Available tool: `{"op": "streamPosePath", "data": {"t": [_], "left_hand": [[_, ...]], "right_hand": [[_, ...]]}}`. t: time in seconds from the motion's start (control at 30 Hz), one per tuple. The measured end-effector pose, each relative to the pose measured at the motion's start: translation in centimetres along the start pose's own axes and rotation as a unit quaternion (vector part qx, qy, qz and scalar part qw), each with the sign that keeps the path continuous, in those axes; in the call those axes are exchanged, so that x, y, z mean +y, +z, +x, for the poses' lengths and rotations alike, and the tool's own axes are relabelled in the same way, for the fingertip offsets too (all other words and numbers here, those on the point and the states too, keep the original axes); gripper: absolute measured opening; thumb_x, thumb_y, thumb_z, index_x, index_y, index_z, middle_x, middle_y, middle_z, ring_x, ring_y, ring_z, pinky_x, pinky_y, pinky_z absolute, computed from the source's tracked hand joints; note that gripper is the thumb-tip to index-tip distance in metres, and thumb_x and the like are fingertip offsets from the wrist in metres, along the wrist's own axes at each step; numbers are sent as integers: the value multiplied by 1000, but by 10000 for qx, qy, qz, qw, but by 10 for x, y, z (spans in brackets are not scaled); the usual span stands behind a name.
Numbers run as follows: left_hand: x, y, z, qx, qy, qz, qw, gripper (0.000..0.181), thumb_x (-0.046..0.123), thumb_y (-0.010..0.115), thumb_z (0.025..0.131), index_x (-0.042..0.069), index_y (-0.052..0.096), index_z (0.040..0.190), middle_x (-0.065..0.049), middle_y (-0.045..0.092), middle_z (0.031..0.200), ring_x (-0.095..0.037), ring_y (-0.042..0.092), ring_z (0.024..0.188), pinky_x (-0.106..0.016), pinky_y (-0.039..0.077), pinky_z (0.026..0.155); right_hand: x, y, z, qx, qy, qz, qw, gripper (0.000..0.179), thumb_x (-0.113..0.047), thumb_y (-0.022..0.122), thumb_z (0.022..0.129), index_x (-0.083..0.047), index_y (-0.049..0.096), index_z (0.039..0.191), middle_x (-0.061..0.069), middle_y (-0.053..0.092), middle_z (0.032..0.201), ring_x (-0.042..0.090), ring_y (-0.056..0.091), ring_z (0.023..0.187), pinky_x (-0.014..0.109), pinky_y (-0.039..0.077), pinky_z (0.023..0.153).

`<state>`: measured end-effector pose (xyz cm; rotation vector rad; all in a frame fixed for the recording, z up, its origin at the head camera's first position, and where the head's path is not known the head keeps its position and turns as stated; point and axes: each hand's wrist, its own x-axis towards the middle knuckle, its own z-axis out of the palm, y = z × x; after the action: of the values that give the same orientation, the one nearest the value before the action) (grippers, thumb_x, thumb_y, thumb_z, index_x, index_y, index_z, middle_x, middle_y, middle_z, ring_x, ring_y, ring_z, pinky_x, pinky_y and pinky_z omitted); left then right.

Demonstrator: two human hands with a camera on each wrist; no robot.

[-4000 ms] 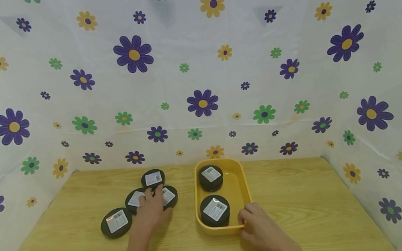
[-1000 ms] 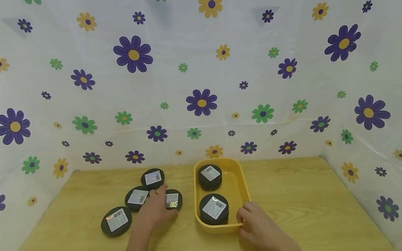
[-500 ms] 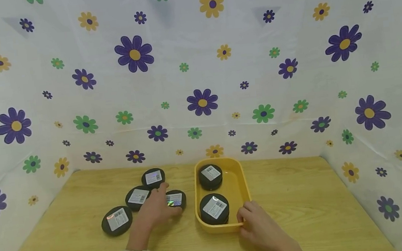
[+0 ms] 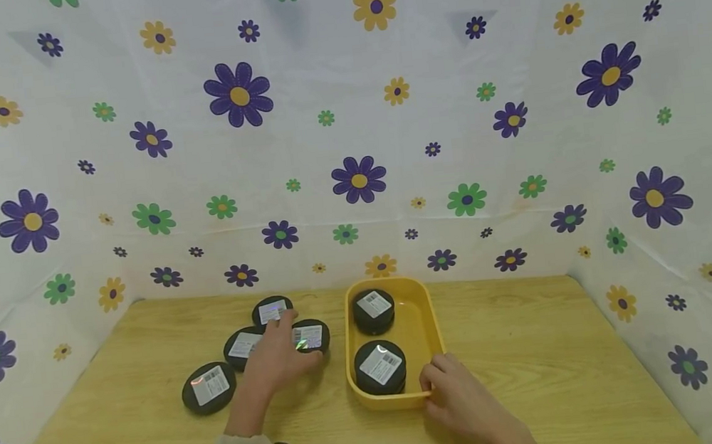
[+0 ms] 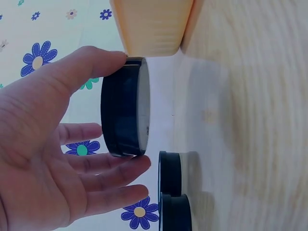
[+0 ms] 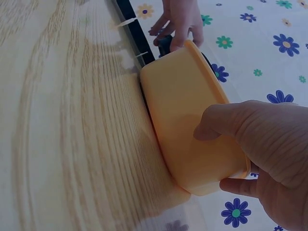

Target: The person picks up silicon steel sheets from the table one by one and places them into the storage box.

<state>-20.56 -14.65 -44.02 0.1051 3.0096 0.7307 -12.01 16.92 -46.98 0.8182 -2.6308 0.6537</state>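
Note:
My left hand [image 4: 274, 358] pinches a flat round black tin [image 5: 113, 108] by its edge, thumb on one side and fingertips on the other. In the left wrist view this tin is raised off the table. A white barcode label covers part of its top in the head view. My right hand [image 4: 461, 392] grips the near right rim of a yellow tray [image 4: 423, 337], the thumb on its outer wall in the right wrist view. Inside the tray, along its left side, stand a back stack of black tins [image 4: 374, 313] and a front stack of black tins [image 4: 379, 368].
Left of the tray, more labelled tins lie on the wooden table [image 4: 535, 348]: a back tin [image 4: 268, 309], a middle tin [image 4: 239, 347], partly behind my left hand, and a near-left tin [image 4: 209, 388]. A flower-printed white cloth [image 4: 297, 149] surrounds the table.
My left hand has taken hold of the right-hand tin of the group, drawn it slightly right and lifted it. My right hand has stayed on the tray rim.

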Motion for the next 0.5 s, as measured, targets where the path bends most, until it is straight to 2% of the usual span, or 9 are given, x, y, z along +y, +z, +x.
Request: {"op": "streamPosePath", "data": {"t": [0.3,0.5], "left_hand": [[6,0,3,405,22,-216,9989,88,46,76,75,9,37,146,-26,47,134,-39,59,103,-59,50,87],[14,1,3,689,11,-494,9964,86,43,77,76,11,37,145,-23,46,135,-40,56,111,-60,48,93]], "right_hand": [[-1,-1,1,-208,211,30,9996,29,-7,79,71,-18,53,80,-12,39,82,8,39,81,23,39,72],[0,0,0,-205,202,48,9996,30,-7,79,71,-18,53,80,-12,39,83,8,39,82,23,39,73]]}}
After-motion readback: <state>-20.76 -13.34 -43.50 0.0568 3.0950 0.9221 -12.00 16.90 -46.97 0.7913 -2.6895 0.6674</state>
